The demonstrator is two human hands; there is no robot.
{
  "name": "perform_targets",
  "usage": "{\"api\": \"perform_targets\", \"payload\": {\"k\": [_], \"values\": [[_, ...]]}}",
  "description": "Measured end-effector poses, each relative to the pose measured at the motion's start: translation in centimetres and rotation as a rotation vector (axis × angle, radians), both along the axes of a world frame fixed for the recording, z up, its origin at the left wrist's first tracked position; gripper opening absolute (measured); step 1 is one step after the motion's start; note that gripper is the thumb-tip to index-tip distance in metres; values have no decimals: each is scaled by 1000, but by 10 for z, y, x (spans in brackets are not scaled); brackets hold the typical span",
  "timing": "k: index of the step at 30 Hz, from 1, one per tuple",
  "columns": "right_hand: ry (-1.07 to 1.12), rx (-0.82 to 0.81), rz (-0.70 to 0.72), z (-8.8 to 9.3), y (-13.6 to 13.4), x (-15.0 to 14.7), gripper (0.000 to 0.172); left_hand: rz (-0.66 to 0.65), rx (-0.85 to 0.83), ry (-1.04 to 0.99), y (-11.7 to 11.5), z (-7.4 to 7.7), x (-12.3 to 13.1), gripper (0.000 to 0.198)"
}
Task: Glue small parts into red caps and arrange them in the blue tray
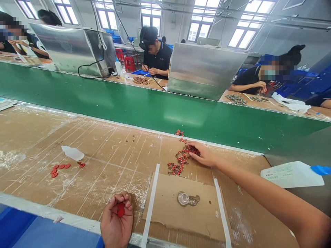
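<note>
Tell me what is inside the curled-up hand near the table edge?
Small red discs lie in the cupped palm of the left hand. Its curled fingers cover some of them, so their number cannot be told.

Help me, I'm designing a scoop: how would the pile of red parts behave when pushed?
Probably scatters, since the red parts lie loose and strung out. Likely light: the right hand touches them with fingertips only.

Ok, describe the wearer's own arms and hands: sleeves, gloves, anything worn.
Both are bare. The left hand wears no glove, and no ring or wristband shows; only its wrist is in frame. The right hand is ungloved too, and the right forearm is uncovered up to the picture's edge: no sleeve, watch or bracelet in view.
</note>
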State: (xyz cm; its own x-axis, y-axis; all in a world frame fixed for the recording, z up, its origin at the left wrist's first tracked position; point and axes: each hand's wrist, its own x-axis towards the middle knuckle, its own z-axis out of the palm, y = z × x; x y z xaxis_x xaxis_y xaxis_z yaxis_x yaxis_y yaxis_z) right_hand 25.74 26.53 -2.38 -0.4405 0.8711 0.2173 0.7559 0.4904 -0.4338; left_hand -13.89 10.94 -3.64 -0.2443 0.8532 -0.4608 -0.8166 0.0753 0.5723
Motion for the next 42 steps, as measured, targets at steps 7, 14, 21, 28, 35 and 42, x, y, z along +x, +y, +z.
{"api": "perform_targets", "payload": {"k": [7,14,21,28,35,42], "values": [[-87,29,-42,10,92,-37,55,3,12,-11,2,-3,1,16],[-129,21,18,-7,138,-59,39,5,41,-26,3,-5,2,15],[-111,11,28,3,104,-51,31,10,13,-9,2,-1,3,16],[-84,6,76,14,76,-43,35,12,37,-18,3,-2,3,15],[-110,-4,200,-1,89,-68,49,37,51,-54,2,-5,0,19],[-190,64,234,11,49,-74,53,21,177,-271,-1,16,9,41]]}}
